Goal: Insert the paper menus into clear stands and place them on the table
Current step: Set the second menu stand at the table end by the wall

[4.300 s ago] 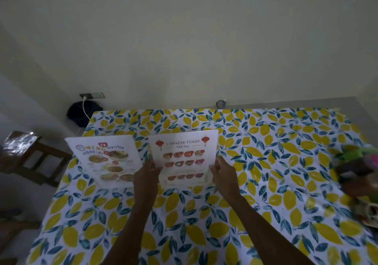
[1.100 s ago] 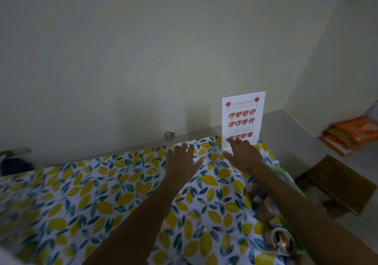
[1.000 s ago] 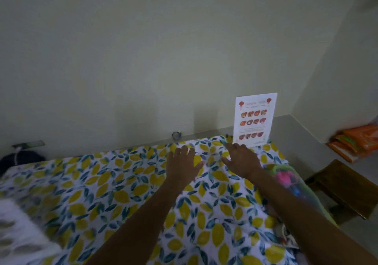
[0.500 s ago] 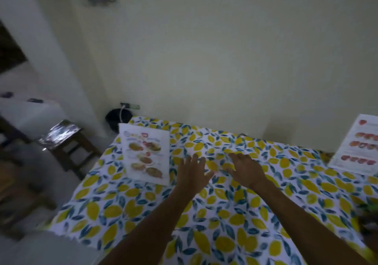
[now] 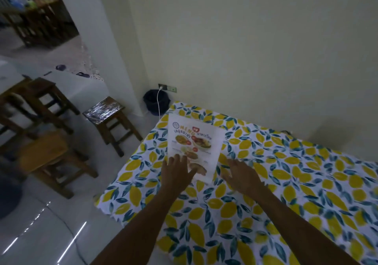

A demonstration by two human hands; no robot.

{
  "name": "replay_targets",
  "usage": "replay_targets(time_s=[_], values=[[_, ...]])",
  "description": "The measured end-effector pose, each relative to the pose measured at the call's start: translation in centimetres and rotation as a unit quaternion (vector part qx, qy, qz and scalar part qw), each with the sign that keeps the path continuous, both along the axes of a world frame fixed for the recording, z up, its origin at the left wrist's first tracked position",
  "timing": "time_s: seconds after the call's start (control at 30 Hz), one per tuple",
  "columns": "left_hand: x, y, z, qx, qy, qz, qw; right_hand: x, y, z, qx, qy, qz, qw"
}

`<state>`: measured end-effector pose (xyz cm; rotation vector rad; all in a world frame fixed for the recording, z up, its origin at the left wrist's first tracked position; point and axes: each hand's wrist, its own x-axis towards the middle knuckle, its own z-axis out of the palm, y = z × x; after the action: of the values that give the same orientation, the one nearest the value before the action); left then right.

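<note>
Surface: lemon-print tablecloth (image 5: pixel 266 193) covers the table, its right side cut off.
Left hand (image 5: pixel 177 172): fingers spread, overlapping the menu's lower left corner.
Right hand (image 5: pixel 242 177): open, just right of the menu.
Menu (image 5: pixel 194 144): near the table's far left corner; stand hard to make out.
Beyond: dark bin (image 5: pixel 156 101), wooden stools (image 5: pixel 110 121).

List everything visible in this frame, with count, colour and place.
white paper menu with food photos: one, near the table's far left corner
lemon-print tablecloth: one, yellow, teal and white, covering the table
dark wooden stools: several, on the floor at left
dark bin: one, by the wall
white cable: one, running down from the wall socket
left hand: open, fingers over the menu's lower left edge
right hand: open, just right of the menu
</note>
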<state>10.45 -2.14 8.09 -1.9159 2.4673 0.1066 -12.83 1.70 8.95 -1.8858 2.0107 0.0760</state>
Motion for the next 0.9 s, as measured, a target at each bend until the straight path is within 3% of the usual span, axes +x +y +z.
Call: replay_targets(time_s=[0.1,0.2,0.33,0.53,0.9], values=[[2.4,-3.0,-1.0,0.016,-0.014,0.068,0.997,1.0,-2.2,-1.6,0.017,-0.053,-0.008,0.998],[4.4,-6.5,-2.6,0.044,0.008,0.098,0.994,2.2,-3.4,-2.8,0.026,-0.164,-0.043,0.985],[5.6,-10.7,-3.1,0.123,0.184,0.072,0.973,2.7,-4.4,-3.8,0.001,-0.219,-0.110,0.969],[5.8,-15.5,-1.6,0.117,0.232,0.050,0.964,2.8,-7.7,-3.2,-0.055,-0.241,-0.163,0.955],[5.4,-31.2,2.7,0.045,0.305,0.006,0.951,3.3,-22.8,1.1,-0.168,-0.220,-0.172,0.946]])
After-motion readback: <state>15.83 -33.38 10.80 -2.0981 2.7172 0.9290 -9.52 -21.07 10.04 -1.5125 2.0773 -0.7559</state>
